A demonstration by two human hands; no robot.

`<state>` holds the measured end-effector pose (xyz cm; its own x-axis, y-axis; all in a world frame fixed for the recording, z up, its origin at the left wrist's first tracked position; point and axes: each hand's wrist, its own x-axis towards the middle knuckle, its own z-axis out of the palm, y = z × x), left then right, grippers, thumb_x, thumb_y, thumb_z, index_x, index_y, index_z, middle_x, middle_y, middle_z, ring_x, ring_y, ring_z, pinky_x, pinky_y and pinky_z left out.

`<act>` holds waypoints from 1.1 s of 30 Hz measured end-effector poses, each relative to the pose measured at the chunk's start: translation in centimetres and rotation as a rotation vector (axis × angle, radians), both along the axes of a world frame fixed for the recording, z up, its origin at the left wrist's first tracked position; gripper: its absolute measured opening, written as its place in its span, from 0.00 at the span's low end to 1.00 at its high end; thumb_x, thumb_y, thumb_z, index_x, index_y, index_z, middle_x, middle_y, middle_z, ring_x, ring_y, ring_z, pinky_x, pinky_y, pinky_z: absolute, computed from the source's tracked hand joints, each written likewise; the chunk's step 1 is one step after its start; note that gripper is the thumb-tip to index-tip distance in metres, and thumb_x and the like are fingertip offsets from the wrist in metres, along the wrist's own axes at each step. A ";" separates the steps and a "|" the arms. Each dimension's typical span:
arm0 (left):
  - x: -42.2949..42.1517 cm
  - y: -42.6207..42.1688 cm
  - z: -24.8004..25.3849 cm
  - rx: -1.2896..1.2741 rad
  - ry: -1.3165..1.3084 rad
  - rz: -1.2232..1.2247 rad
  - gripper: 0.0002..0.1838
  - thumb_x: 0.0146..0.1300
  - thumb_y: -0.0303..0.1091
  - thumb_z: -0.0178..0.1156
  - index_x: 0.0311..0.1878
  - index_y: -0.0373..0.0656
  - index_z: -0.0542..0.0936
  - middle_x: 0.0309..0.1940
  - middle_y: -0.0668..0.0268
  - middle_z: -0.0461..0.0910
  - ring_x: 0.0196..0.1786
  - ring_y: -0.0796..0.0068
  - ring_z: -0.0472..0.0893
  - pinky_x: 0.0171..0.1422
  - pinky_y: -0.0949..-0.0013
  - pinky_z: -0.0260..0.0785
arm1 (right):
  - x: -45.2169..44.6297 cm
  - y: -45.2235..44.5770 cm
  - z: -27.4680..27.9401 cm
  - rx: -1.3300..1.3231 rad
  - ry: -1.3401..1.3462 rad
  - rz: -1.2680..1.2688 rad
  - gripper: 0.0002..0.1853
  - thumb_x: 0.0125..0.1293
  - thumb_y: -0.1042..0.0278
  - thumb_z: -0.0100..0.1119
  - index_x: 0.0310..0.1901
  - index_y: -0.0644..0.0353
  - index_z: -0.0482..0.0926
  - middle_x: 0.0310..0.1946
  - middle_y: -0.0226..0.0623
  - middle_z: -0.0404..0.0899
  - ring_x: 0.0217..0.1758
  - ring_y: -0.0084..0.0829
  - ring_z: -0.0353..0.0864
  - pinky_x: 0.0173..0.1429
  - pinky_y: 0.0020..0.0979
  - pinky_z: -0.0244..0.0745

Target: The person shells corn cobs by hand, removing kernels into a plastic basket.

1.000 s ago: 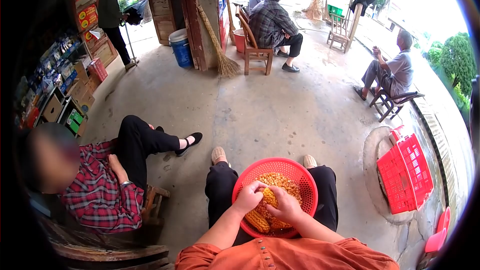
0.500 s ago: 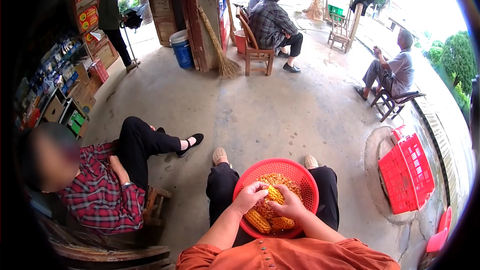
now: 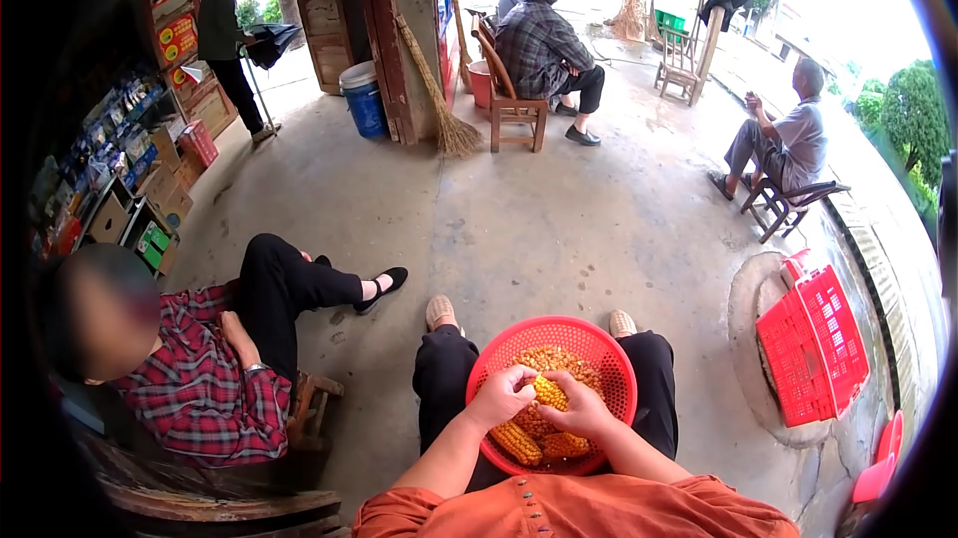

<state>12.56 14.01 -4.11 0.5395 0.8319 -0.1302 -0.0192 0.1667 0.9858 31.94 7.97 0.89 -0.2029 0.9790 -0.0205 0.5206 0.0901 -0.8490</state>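
Observation:
A red perforated plastic basket [image 3: 624, 378] rests on my lap between my knees. Loose yellow corn kernels [image 3: 561, 358] cover its inside, and whole corn cobs [image 3: 516, 443] lie at its near side. Above them, a corn cob [image 3: 548, 393] is gripped between both hands. My left hand [image 3: 502, 398] is closed on the cob's left end, thumb and fingers pressed together. Around the right side of the same cob, my right hand [image 3: 577, 405] has its fingers curled. Part of the cob is hidden by my fingers.
A person in a plaid shirt [image 3: 215, 368] sits close on my left. To my right stand a red crate [image 3: 813, 343] and red plastic pieces [image 3: 878, 463]. Farther off are a straw broom [image 3: 449, 124], a blue bucket [image 3: 363, 104], seated people and a person standing with a stick.
My left hand has shifted slightly on the cob and its fingers have curled in more. The right hand stays around the cob with only a small shift.

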 end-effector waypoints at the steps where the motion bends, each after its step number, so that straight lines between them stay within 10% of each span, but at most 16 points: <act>1: 0.0 0.0 -0.1 0.000 0.000 0.000 0.14 0.67 0.27 0.57 0.54 0.33 0.78 0.36 0.69 0.80 0.37 0.85 0.77 0.40 0.76 0.72 | 0.0 0.0 -0.1 -0.008 0.003 -0.005 0.32 0.61 0.55 0.70 0.64 0.58 0.71 0.51 0.51 0.81 0.56 0.45 0.82 0.59 0.39 0.76; 9: 0.3 -0.5 2.6 0.462 0.331 0.083 0.14 0.62 0.32 0.59 0.48 0.36 0.81 0.39 0.49 0.84 0.41 0.52 0.84 0.48 0.58 0.76 | 0.0 0.0 -0.2 -0.092 -0.017 -0.026 0.32 0.60 0.57 0.71 0.63 0.60 0.71 0.50 0.51 0.81 0.55 0.43 0.83 0.60 0.38 0.75; 21: 0.6 -0.8 2.5 0.621 0.449 0.121 0.12 0.62 0.34 0.58 0.45 0.38 0.82 0.38 0.50 0.84 0.41 0.48 0.84 0.47 0.54 0.77 | 0.2 0.0 -0.5 -0.114 -0.021 -0.021 0.32 0.61 0.52 0.69 0.62 0.61 0.72 0.49 0.55 0.82 0.55 0.48 0.83 0.58 0.40 0.76; 33: 0.0 -0.3 0.0 0.174 0.080 -0.045 0.15 0.64 0.27 0.61 0.54 0.34 0.79 0.40 0.63 0.84 0.42 0.79 0.82 0.50 0.73 0.75 | 1.5 0.3 2.0 -0.321 0.048 0.009 0.32 0.60 0.54 0.71 0.63 0.59 0.73 0.48 0.49 0.83 0.53 0.41 0.84 0.58 0.37 0.77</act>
<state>12.53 13.72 -4.09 0.5705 0.8207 -0.0307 0.0644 -0.0075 0.9979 33.45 8.28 2.90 -0.2194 0.9224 -0.3177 0.4796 -0.1816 -0.8585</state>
